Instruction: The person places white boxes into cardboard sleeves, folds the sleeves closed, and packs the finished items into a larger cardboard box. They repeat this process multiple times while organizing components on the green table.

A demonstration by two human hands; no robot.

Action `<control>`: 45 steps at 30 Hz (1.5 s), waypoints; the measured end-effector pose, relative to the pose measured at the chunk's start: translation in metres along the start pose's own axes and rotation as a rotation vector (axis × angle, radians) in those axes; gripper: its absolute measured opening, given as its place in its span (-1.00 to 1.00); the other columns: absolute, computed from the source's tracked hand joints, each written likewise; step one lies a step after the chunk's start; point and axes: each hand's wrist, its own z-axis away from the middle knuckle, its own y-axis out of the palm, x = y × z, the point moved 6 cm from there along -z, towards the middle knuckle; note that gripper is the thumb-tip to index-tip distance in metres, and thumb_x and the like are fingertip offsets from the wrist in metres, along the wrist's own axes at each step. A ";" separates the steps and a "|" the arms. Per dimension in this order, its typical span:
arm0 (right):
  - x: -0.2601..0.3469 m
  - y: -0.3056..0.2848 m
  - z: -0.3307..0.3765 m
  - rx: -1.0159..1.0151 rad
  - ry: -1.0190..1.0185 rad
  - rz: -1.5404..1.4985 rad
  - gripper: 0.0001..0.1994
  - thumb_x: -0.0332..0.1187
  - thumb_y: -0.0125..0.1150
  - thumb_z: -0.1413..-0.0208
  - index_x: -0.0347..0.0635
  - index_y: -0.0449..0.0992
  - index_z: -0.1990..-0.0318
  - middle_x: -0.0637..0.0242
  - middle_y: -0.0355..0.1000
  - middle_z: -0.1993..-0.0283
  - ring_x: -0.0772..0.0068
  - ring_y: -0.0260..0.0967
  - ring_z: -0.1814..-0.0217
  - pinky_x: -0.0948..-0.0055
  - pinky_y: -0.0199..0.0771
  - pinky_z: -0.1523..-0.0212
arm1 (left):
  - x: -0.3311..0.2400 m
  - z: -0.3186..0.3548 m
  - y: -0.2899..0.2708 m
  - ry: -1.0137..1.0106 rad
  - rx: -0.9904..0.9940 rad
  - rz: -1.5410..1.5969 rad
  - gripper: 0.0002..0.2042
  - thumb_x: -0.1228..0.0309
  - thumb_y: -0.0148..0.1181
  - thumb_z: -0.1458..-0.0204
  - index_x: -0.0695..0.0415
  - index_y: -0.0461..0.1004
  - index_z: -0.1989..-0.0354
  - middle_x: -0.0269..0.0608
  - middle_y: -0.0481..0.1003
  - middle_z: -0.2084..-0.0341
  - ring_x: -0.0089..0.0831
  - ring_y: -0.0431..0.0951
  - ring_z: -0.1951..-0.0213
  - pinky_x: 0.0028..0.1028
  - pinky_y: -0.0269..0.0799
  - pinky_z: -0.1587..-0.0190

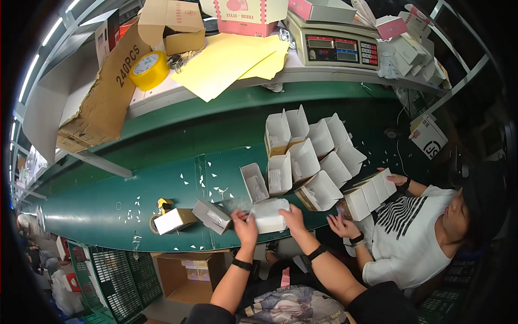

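White carton: a small white folding box (268, 215) lies at the near edge of the green belt, between both hands, so each can press 1 end.
Left grip: the left hand (244, 225) is closed on the box's left end, fingers curled over the top, steadying it.
Right grip: the right hand (294, 217) is clamped on the right end, palm down, pressing the flap side toward the other hand.
Wrists: each forearm carries a dark band and rises from the lower edge, elbows spread so the box sits centred before the body.
Just left: a grey open carton (214, 216) lies on its side touching the belt edge, with a closed white box (171, 220) beyond it, near a small roll of tape (163, 204).
Behind: a cluster of open white cartons (313, 156) stands flaps up, within easy reach.
Belt: the green conveyor (162, 156) is speckled with white paper scraps.
Co-worker: a person in a striped white shirt at the right holds another carton (372, 193) with both hands.
Table: beyond the belt, yellow sheets (226, 59), a yellow tape roll (149, 69) and a weighing scale (337, 46).
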 end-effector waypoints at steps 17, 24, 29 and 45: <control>0.053 -0.024 0.034 0.074 -0.728 0.808 -0.25 -0.32 0.40 0.16 -0.20 0.19 -0.24 0.03 0.26 -0.21 0.07 0.22 -0.24 0.33 0.23 -0.21 | 0.001 0.012 0.005 0.247 0.760 -0.310 -0.37 0.50 0.46 0.34 0.14 0.35 -0.03 -0.08 0.45 0.06 -0.20 0.45 -0.01 -0.32 0.36 -0.09; 0.039 -0.007 0.051 0.483 -0.441 0.662 -0.23 -0.24 0.43 0.12 -0.25 0.20 -0.26 0.01 0.21 -0.26 0.07 0.16 -0.32 0.30 0.15 -0.29 | -0.001 0.017 -0.002 0.104 0.794 -0.125 -0.43 0.47 0.47 0.26 0.22 0.36 0.01 -0.19 0.52 0.18 -0.44 0.50 0.12 -0.43 0.41 0.02; -0.004 -0.012 0.084 0.505 -0.380 0.668 -0.30 -0.16 0.35 0.00 -0.30 0.21 -0.24 0.09 0.27 -0.23 0.18 0.22 -0.27 0.36 0.20 -0.24 | -0.007 0.051 -0.036 -0.066 0.850 0.008 -0.47 0.38 0.44 0.18 0.32 0.38 0.03 -0.10 0.53 0.18 -0.44 0.51 0.12 -0.42 0.43 0.06; 0.070 0.074 0.188 0.398 -0.249 0.255 -0.56 -0.23 0.20 -0.16 -0.32 0.35 -0.09 0.26 0.45 0.00 0.40 0.42 0.01 0.40 0.40 -0.04 | -0.107 0.054 -0.144 0.097 0.922 -0.091 -0.47 0.10 0.19 -0.10 0.30 0.36 -0.08 -0.03 0.54 0.12 -0.34 0.53 0.10 -0.38 0.41 0.01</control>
